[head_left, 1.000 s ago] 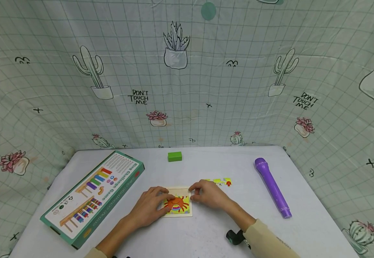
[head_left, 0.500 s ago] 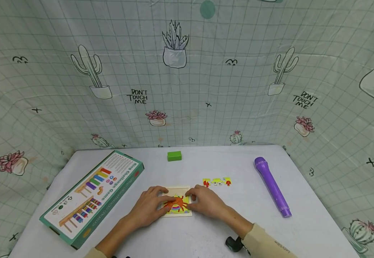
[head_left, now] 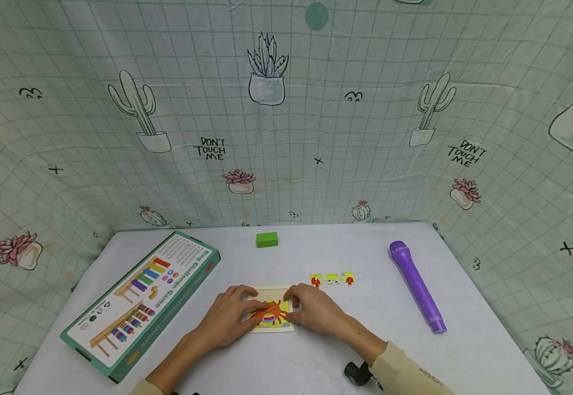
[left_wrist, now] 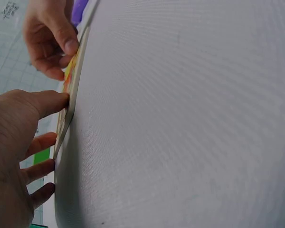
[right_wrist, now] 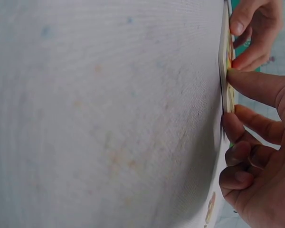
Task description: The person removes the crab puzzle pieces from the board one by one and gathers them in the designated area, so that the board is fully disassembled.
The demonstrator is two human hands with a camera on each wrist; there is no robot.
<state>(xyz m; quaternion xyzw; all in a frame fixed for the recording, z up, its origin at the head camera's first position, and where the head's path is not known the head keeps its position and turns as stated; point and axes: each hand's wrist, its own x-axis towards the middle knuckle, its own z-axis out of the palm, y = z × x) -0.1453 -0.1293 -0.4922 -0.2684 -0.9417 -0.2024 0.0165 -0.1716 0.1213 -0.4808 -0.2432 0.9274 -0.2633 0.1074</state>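
Observation:
A small framed puzzle (head_left: 268, 329) with an orange crab picture lies flat on the white table; its upper strip shows bare wood. My left hand (head_left: 224, 317) rests over its left side, with thumb and fingertips on the picture and frame. At its right edge my right hand (head_left: 315, 309) touches the board with thumb and curled index finger; whether a piece is between them cannot be told. The left wrist view shows my left hand (left_wrist: 19, 152) with spread fingers against the board's edge. In the right wrist view my right hand (right_wrist: 268, 142) has its thumb on the board.
Several loose puzzle pieces (head_left: 332, 278) lie behind my right hand. A green block (head_left: 267, 240) sits at the back, a purple stick (head_left: 417, 286) at the right, and a long game box (head_left: 140, 307) at the left. A black object (head_left: 358, 374) is beside my right sleeve.
My right hand has moved left and onto the board's right side, uncovering a red and yellow piece among the loose ones. My left hand has barely moved.

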